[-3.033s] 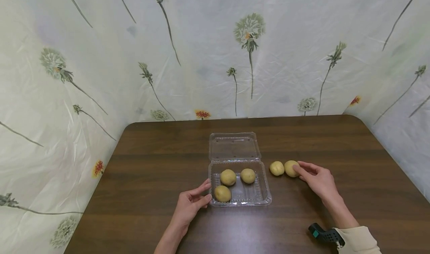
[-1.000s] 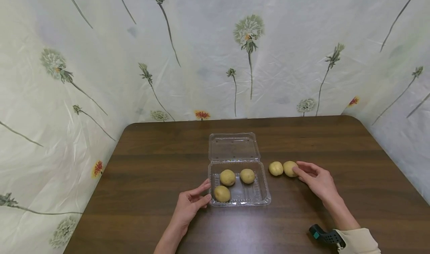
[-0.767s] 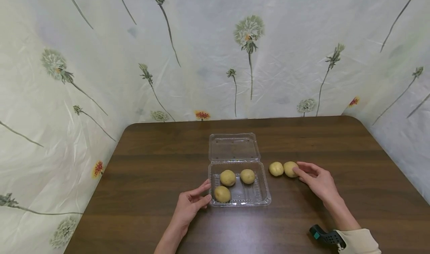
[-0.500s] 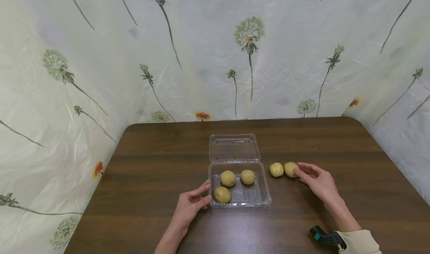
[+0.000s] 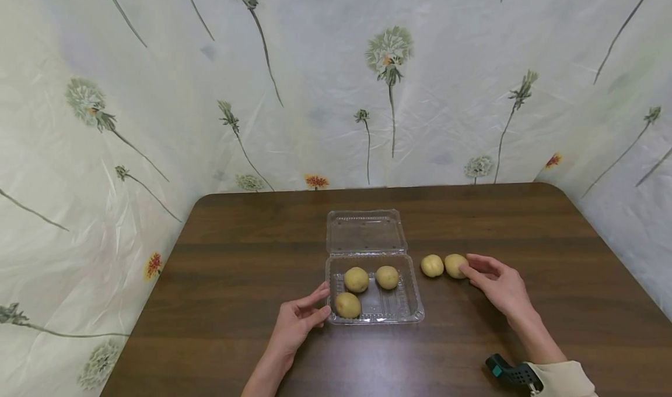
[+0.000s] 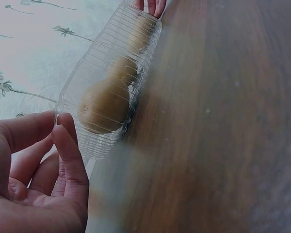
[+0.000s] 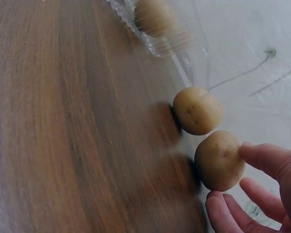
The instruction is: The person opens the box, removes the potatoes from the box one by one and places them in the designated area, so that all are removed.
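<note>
Three potatoes [image 5: 347, 305] lie in a clear plastic clamshell container [image 5: 380, 315], whose lid [image 5: 366, 234] is folded back flat on the table. My left hand [image 5: 298, 321] pinches the container's left rim between thumb and fingers, as the left wrist view shows close up. Outside the container, to its right, two more potatoes rest side by side on the table. On the outer potato [image 7: 220, 161] my right hand [image 5: 499, 283] has its thumb and fingertips, holding it from the right. The inner potato [image 7: 198, 110] sits between it and the container, untouched by the hand.
The brown wooden table [image 5: 236, 269] ends at a back edge against a pale curtain [image 5: 315, 94] printed with dandelions. A dark band [image 5: 511, 373] is around the right wrist, by a cream sleeve [image 5: 562, 379].
</note>
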The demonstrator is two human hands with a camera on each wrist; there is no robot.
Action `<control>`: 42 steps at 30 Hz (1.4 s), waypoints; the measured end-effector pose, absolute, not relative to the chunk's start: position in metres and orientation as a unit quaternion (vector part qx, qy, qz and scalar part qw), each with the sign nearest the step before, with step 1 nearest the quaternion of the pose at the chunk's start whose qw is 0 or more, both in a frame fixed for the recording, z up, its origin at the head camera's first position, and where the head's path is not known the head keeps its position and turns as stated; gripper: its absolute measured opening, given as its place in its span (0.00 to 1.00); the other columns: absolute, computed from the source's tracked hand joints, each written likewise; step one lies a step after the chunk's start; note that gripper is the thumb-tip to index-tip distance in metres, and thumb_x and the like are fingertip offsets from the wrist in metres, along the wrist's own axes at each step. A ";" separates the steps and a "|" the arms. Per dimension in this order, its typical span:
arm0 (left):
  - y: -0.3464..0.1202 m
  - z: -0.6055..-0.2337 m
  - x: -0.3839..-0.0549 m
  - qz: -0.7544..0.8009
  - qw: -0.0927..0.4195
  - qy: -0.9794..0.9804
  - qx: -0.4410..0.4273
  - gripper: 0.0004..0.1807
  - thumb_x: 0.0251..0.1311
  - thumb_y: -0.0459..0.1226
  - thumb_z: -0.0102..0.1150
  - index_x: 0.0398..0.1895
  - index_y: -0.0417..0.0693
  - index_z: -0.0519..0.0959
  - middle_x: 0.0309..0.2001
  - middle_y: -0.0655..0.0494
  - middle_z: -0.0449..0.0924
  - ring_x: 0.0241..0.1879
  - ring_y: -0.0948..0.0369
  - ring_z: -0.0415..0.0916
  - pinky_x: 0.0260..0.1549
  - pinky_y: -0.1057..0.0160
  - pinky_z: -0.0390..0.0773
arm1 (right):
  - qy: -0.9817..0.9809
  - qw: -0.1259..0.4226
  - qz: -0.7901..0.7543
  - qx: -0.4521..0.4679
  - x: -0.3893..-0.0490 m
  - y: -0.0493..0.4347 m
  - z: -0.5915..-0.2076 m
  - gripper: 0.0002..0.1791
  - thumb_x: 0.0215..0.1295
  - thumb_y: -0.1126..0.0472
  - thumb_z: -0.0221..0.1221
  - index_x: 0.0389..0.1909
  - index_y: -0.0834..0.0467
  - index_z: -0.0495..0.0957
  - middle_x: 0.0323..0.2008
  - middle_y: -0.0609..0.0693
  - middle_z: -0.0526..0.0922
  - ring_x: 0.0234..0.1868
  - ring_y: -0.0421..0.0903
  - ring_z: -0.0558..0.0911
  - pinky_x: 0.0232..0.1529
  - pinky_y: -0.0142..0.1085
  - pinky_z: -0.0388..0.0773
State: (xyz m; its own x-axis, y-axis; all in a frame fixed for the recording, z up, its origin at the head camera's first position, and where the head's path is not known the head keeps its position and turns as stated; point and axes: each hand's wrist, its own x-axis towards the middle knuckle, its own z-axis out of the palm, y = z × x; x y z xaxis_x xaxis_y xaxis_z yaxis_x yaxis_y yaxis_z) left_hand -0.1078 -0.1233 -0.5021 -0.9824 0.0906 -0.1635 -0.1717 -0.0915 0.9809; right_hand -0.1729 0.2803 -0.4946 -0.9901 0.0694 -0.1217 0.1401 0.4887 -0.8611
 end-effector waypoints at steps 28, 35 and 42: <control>-0.122 -0.502 -0.108 0.738 0.086 0.668 -0.028 0.22 0.58 0.31 0.67 0.56 0.35 0.79 0.63 0.51 0.73 0.29 0.65 0.75 0.32 0.69 0.77 | 0.845 0.058 -0.524 0.090 -0.156 0.287 -0.494 0.35 0.64 0.38 0.59 0.58 0.63 0.73 0.45 0.54 0.84 0.40 0.37 0.83 0.40 0.31 0.80; -0.123 -0.502 -0.109 0.735 0.089 0.671 -0.028 0.21 0.59 0.31 0.67 0.56 0.37 0.79 0.64 0.52 0.73 0.29 0.66 0.74 0.32 0.69 0.77 | 0.843 0.071 -0.527 0.081 -0.152 0.280 -0.493 0.34 0.64 0.38 0.60 0.57 0.63 0.75 0.46 0.55 0.84 0.41 0.40 0.83 0.41 0.32 0.81; -0.123 -0.504 -0.109 0.731 0.090 0.676 -0.028 0.21 0.59 0.32 0.67 0.56 0.38 0.80 0.64 0.52 0.73 0.29 0.65 0.74 0.32 0.68 0.77 | 0.844 0.067 -0.529 0.056 -0.148 0.272 -0.490 0.32 0.65 0.40 0.60 0.56 0.64 0.75 0.47 0.59 0.83 0.41 0.43 0.84 0.41 0.33 0.81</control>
